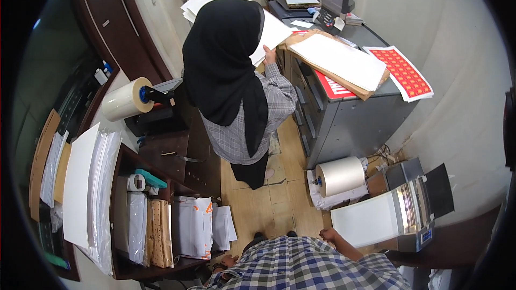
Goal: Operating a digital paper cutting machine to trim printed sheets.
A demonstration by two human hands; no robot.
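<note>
White tray (365,220) of grey machine (411,209), nr R hand (328,234); R fingers curled, can't tell if gripping. L hand (229,261) nr shelf papers (222,229), fingers half-open, empty. Co-worker (226,70) ahead w/ white sheets (277,32), beside grey cabinet (357,129).

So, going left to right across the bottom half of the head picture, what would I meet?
Tall white sheets, white package with orange marks, left hand, right hand, gray machine's blue keypad.
</note>
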